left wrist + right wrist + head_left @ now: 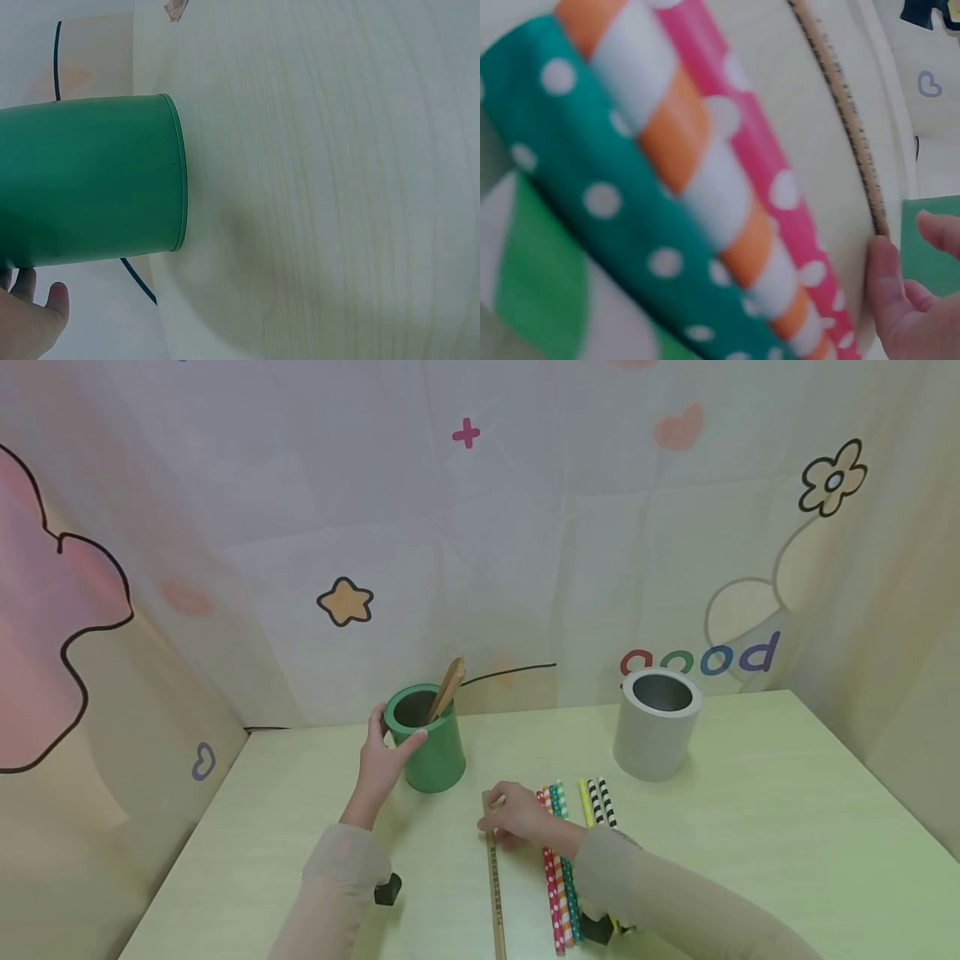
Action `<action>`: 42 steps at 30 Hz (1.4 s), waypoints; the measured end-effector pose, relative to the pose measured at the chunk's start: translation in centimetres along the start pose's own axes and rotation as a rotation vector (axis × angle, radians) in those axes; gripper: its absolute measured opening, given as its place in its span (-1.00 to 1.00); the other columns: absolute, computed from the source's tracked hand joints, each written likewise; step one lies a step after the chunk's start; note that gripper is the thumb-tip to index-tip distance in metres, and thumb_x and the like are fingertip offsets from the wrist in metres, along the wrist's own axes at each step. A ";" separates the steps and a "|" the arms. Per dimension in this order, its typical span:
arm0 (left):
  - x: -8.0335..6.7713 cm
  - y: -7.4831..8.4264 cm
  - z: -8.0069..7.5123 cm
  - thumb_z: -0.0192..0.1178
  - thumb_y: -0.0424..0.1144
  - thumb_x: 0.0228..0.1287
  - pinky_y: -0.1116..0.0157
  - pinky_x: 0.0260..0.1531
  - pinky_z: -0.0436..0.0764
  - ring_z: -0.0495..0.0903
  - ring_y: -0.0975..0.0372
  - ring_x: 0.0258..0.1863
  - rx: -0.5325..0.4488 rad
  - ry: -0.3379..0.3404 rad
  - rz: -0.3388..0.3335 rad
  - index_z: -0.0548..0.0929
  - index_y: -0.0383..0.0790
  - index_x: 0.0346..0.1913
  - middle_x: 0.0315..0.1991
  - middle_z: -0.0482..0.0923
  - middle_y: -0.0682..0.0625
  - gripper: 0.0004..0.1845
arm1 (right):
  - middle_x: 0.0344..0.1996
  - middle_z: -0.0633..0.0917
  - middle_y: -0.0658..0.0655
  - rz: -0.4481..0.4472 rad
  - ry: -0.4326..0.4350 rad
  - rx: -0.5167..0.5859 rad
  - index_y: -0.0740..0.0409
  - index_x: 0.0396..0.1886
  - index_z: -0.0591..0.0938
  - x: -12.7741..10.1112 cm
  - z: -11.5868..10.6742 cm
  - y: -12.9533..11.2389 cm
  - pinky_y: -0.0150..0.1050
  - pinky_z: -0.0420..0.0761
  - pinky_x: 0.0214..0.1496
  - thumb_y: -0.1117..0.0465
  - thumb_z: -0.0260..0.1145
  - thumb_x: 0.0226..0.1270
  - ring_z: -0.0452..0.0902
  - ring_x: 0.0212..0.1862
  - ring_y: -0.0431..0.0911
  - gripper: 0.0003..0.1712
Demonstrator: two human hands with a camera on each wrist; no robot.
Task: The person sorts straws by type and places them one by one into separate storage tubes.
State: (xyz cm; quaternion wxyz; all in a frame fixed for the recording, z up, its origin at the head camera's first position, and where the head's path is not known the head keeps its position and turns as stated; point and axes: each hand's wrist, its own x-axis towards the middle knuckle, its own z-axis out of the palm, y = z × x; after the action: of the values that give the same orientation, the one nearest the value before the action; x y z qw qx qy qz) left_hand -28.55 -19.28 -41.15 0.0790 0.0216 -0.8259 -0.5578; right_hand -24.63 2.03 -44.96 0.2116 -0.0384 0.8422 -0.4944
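My left hand point(381, 768) holds the green cup point(438, 760) by its upper left side, thumb at the front of the rim. The cup stands upright, with brown straws point(450, 685) leaning out of it. My right hand point(517, 814) is at the far end of a brown printed paper straw point(495, 885) lying on the table. In the right wrist view, one fingertip point(885, 259) touches that straw's end, while another finger is raised apart from it. Right of the straw lie pink dotted point(553, 893), orange-striped and teal dotted straws, partly under the right forearm.
A white cup point(654, 735) stands upright at the back right. Yellow point(587, 802) and black-and-white striped straws point(606, 797) lie in front of it, partly hidden by the right sleeve. A printed cloth point(510, 568) hangs behind the pale wooden table point(787, 827).
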 end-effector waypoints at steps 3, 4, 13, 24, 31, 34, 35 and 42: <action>0.0 0.1 0.0 0.20 0.23 -0.07 -0.11 0.25 -0.01 -0.06 0.12 0.37 0.002 0.002 -0.002 -0.09 0.00 0.35 0.37 0.00 -0.01 -0.01 | -0.66 0.50 0.09 -0.024 0.024 -0.029 0.23 -0.13 0.42 0.2 0.3 0.2 -0.41 0.46 -0.69 0.23 0.34 0.02 0.38 -0.72 -0.15 -0.58; 0.0 0.1 0.0 0.19 0.23 -0.07 -0.12 0.25 -0.02 -0.06 0.12 0.37 0.002 0.001 -0.001 -0.09 -0.01 0.35 0.37 0.00 -0.02 -0.01 | -0.68 0.49 0.08 -0.035 0.033 -0.038 0.24 -0.13 0.42 0.2 0.4 0.3 -0.41 0.45 -0.69 0.24 0.34 0.01 0.37 -0.73 -0.15 -0.58; -0.1 0.5 -0.1 0.20 0.18 -0.03 -0.11 0.26 -0.05 -0.09 0.13 0.38 -0.014 -0.007 -0.010 -0.08 0.02 0.35 0.37 -0.02 0.01 -0.05 | -0.49 0.49 0.14 -0.117 0.093 -0.181 0.26 -0.10 0.41 0.7 1.3 0.6 -0.44 0.36 -0.76 0.28 0.35 -0.01 0.34 -0.72 -0.19 -0.55; 0.0 0.2 -0.1 0.20 0.20 -0.05 -0.12 0.25 -0.03 -0.07 0.13 0.37 -0.009 -0.006 -0.002 -0.06 0.04 0.34 0.37 0.00 0.00 -0.05 | -0.50 0.50 0.17 -0.113 0.112 -0.269 0.34 -0.17 0.45 0.6 1.3 0.0 -0.43 0.42 -0.75 0.39 0.33 -0.04 0.40 -0.70 -0.18 -0.61; 0.0 0.2 -0.1 0.20 0.19 -0.04 -0.11 0.25 -0.02 -0.06 0.13 0.37 -0.007 -0.005 0.009 -0.07 0.01 0.34 0.37 0.00 -0.01 -0.05 | -0.50 0.49 0.18 -0.094 0.128 -0.287 0.36 -0.18 0.47 0.6 1.4 -0.3 -0.43 0.42 -0.76 0.43 0.27 -0.01 0.41 -0.70 -0.17 -0.67; 0.0 0.2 -0.1 0.20 0.19 -0.04 -0.11 0.25 -0.02 -0.07 0.13 0.37 -0.005 -0.006 0.008 -0.07 0.02 0.34 0.37 0.00 0.00 -0.05 | -0.50 0.49 0.18 -0.083 0.134 -0.286 0.35 -0.19 0.47 0.5 1.5 -0.4 -0.42 0.43 -0.74 0.41 0.28 0.00 0.42 -0.67 -0.15 -0.68; 0.0 0.2 -0.1 0.20 0.19 -0.04 -0.11 0.25 -0.02 -0.06 0.13 0.37 -0.006 -0.005 0.006 -0.07 0.03 0.34 0.37 0.00 0.00 -0.06 | -0.50 0.49 0.18 -0.081 0.139 -0.290 0.35 -0.19 0.47 0.4 1.5 -0.5 -0.42 0.43 -0.73 0.41 0.28 0.00 0.42 -0.65 -0.14 -0.68; 0.0 0.0 0.0 0.20 0.19 -0.04 -0.11 0.25 -0.02 -0.05 0.12 0.37 -0.009 -0.002 0.001 -0.07 0.00 0.34 0.36 0.01 0.00 -0.05 | -0.44 0.52 0.18 -0.078 0.157 -0.293 0.35 -0.19 0.48 0.5 1.7 -0.4 -0.41 0.44 -0.67 0.38 0.31 -0.02 0.42 -0.57 -0.11 -0.66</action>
State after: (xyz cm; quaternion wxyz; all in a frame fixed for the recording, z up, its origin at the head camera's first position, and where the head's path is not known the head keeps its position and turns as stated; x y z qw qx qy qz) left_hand -28.56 -19.31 -41.12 0.0784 0.0204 -0.8236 -0.5613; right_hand -24.45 0.33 -45.50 0.1178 -0.0626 0.9171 -0.3756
